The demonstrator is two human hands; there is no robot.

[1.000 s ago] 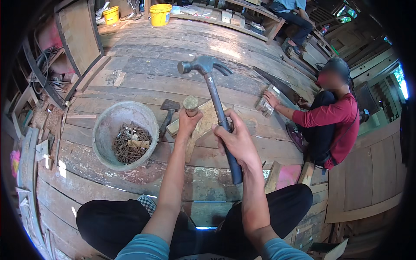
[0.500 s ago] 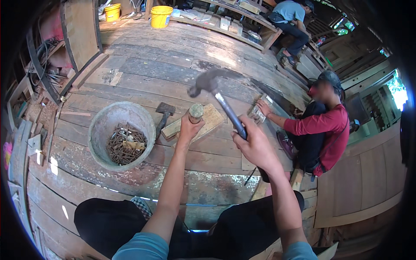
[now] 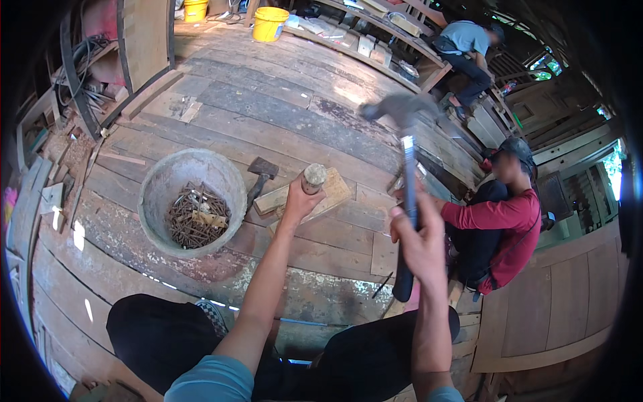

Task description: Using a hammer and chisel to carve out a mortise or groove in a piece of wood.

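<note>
My left hand [image 3: 303, 202] is closed around a chisel-like tool [image 3: 314, 176], held upright with its battered round end up; its lower end is hidden. Under that hand lie pale wooden blocks [image 3: 337, 192] on the floor. To the right, my right hand [image 3: 423, 242] grips a claw hammer [image 3: 410, 164] by its dark blue handle. The hammer's blurred head is up, apart from the tool's end. Left of my left hand, a hatchet-like tool [image 3: 263, 167] with a broad dark head lies beside a round grey tub [image 3: 151, 221], which holds many rusty nails [image 3: 194, 218].
A person in a red top [image 3: 514, 231] sits close on the right, behind my right hand. Another person [image 3: 465, 43] bends over at the far right. Yellow buckets [image 3: 270, 25] and a low wooden bench [image 3: 375, 63] stand at the back. A wooden panel [image 3: 542, 308] lies lower right.
My right hand has swung the hammer to the right, away from the tool's end, and its handle now stands more upright. My left hand keeps its grip over the blocks. The view has shifted slightly.
</note>
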